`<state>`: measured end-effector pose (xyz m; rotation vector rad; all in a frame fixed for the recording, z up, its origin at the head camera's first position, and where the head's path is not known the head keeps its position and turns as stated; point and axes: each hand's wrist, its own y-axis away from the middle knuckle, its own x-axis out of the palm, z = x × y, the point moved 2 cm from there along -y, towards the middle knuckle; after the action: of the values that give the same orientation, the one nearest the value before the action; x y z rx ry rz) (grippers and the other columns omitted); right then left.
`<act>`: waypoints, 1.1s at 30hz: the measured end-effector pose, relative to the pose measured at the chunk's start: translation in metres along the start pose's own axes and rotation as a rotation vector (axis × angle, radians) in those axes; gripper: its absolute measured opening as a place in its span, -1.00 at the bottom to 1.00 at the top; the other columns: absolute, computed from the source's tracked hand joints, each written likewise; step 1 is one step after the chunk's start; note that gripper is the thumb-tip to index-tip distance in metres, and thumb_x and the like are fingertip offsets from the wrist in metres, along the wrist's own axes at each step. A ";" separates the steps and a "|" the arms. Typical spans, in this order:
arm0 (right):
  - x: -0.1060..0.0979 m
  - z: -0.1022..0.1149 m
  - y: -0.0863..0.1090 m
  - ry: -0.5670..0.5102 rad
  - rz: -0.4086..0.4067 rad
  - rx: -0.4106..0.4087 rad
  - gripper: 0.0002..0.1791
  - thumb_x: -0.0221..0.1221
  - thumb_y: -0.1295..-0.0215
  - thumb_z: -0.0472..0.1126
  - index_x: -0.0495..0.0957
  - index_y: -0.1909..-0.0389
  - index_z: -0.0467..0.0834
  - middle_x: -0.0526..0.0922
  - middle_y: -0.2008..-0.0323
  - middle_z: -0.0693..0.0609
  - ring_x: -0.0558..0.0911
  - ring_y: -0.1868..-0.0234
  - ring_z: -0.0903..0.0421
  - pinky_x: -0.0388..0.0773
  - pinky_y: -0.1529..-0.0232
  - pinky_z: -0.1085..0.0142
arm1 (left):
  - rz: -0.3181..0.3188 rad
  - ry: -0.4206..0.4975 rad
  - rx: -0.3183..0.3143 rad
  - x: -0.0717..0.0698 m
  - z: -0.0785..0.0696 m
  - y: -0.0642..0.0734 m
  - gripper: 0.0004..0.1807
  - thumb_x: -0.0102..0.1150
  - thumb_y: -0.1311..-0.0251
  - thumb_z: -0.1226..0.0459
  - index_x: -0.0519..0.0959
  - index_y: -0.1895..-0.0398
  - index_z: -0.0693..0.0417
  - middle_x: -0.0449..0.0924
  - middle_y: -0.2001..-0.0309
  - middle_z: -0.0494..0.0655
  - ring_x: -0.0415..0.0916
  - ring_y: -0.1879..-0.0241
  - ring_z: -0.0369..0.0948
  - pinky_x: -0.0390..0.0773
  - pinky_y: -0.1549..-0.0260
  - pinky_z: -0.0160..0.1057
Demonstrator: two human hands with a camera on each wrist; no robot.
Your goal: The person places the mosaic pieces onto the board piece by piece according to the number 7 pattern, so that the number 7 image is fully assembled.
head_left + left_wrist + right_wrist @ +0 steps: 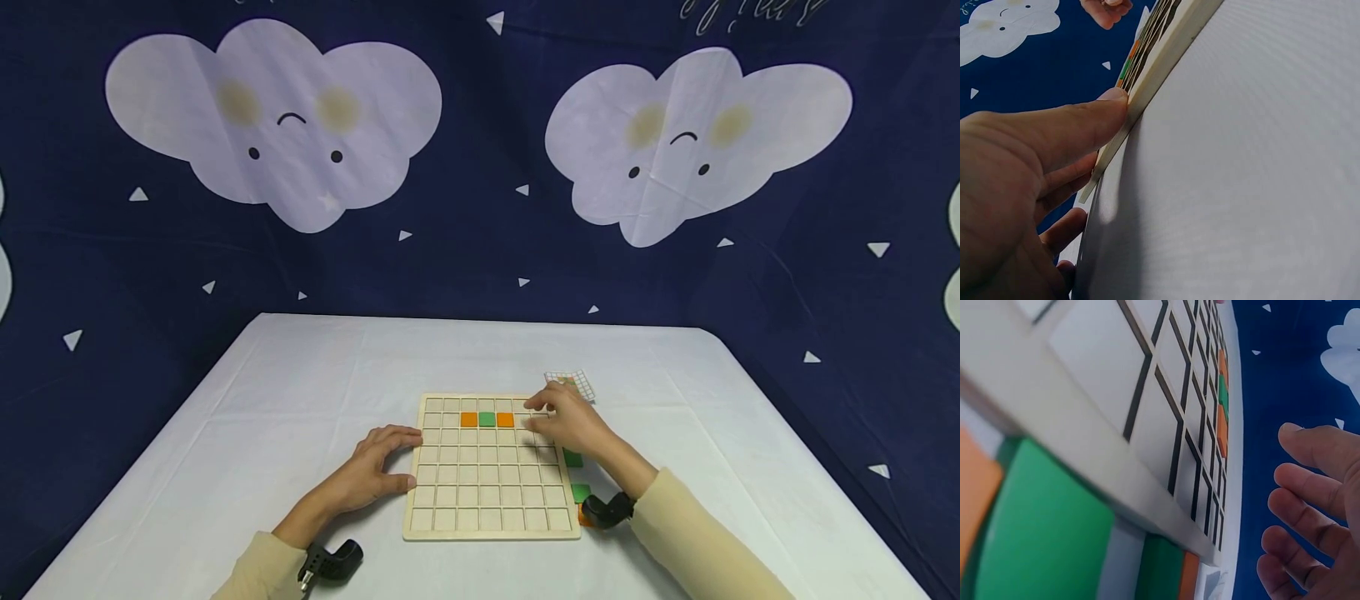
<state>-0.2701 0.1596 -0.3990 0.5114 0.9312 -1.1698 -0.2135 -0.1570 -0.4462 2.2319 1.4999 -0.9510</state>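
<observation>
- The left hand (pixel 366 473) is touching the wooden grid board (pixel 489 475) along its left side, fingers extended.
- The board is lying on the white tabletop (pixel 300 367), seemingly light, stiff, best gripped by its rim.
- The right hand (pixel 576 423) is hovering empty, fingers parted.

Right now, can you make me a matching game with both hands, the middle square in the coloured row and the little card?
1. left hand
2. right hand
3. middle square
4. little card

A. green, between two orange squares
B. on the table, past the board's far edge
C. touching the board's left edge
D. above the board, holding nothing

Pairs: 1-C, 2-D, 3-A, 4-B
</observation>
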 end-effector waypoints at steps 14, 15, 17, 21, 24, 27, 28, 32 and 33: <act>-0.013 -0.006 0.019 0.025 -0.062 -0.038 -0.71 0.33 -0.07 -0.11 0.67 0.17 -0.08 0.58 0.26 0.10 0.46 0.18 0.10 0.38 0.17 0.26 | 0.002 0.001 -0.019 0.001 0.001 0.000 -0.41 0.38 0.05 0.17 0.48 -0.12 0.04 0.36 -0.27 -0.07 0.13 -0.32 0.04 0.01 -0.25 0.23; -0.014 -0.007 0.021 0.023 -0.064 -0.041 -0.71 0.33 -0.07 -0.11 0.67 0.17 -0.09 0.58 0.25 0.10 0.46 0.18 0.10 0.39 0.16 0.26 | 0.002 0.002 -0.019 0.001 0.001 0.000 -0.41 0.38 0.05 0.17 0.48 -0.12 0.04 0.36 -0.27 -0.07 0.13 -0.32 0.04 0.01 -0.25 0.23; -0.015 -0.008 0.024 0.019 -0.063 -0.037 -0.71 0.32 -0.08 -0.11 0.66 0.15 -0.10 0.58 0.25 0.10 0.47 0.17 0.09 0.39 0.16 0.25 | 0.002 0.002 -0.018 0.001 0.001 0.000 -0.41 0.38 0.05 0.16 0.48 -0.12 0.04 0.36 -0.27 -0.07 0.14 -0.32 0.05 0.01 -0.25 0.23; -0.017 -0.011 0.031 0.020 -0.075 -0.028 -0.72 0.32 -0.07 -0.13 0.66 0.16 -0.08 0.59 0.23 0.08 0.48 0.15 0.07 0.40 0.15 0.22 | 0.002 0.004 -0.011 0.000 0.000 0.000 -0.41 0.38 0.05 0.17 0.48 -0.12 0.05 0.36 -0.27 -0.06 0.14 -0.31 0.05 0.01 -0.25 0.23; -0.019 -0.015 0.037 0.028 -0.091 -0.023 -0.73 0.33 -0.07 -0.14 0.66 0.18 -0.08 0.60 0.24 0.08 0.48 0.17 0.06 0.41 0.16 0.23 | 0.002 0.005 -0.011 0.000 -0.001 0.000 -0.42 0.37 0.05 0.18 0.49 -0.12 0.05 0.36 -0.27 -0.06 0.14 -0.32 0.05 0.01 -0.25 0.23; -0.020 -0.018 0.043 0.029 -0.092 0.002 -0.75 0.33 -0.06 -0.13 0.67 0.20 -0.08 0.59 0.25 0.12 0.47 0.17 0.10 0.40 0.15 0.24 | 0.002 0.002 -0.012 0.000 -0.001 0.000 -0.42 0.37 0.05 0.18 0.48 -0.12 0.05 0.36 -0.27 -0.06 0.13 -0.32 0.05 0.00 -0.26 0.23; -0.020 -0.020 0.045 0.028 -0.089 0.010 -0.75 0.33 -0.06 -0.13 0.67 0.20 -0.08 0.59 0.25 0.13 0.46 0.17 0.11 0.40 0.14 0.24 | 0.002 0.000 -0.012 0.000 -0.001 0.000 -0.42 0.37 0.05 0.18 0.48 -0.12 0.05 0.36 -0.27 -0.06 0.13 -0.32 0.05 0.00 -0.26 0.22; -0.019 -0.026 0.051 0.033 -0.081 0.041 -0.75 0.33 -0.04 -0.13 0.67 0.21 -0.06 0.59 0.27 0.15 0.46 0.15 0.13 0.40 0.13 0.24 | 0.000 -0.002 -0.013 0.000 -0.001 0.000 -0.42 0.37 0.05 0.18 0.48 -0.12 0.04 0.36 -0.28 -0.07 0.13 -0.32 0.05 0.00 -0.26 0.22; -0.019 -0.028 0.052 0.038 -0.081 0.041 -0.75 0.34 -0.03 -0.13 0.67 0.21 -0.05 0.58 0.27 0.15 0.46 0.15 0.13 0.40 0.13 0.24 | 0.000 -0.001 -0.013 0.000 -0.001 0.000 -0.42 0.37 0.05 0.18 0.48 -0.12 0.04 0.36 -0.28 -0.07 0.13 -0.32 0.05 0.00 -0.26 0.22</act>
<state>-0.2326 0.2089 -0.4046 0.5352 0.9698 -1.2576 -0.2130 -0.1564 -0.4454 2.2218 1.5009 -0.9396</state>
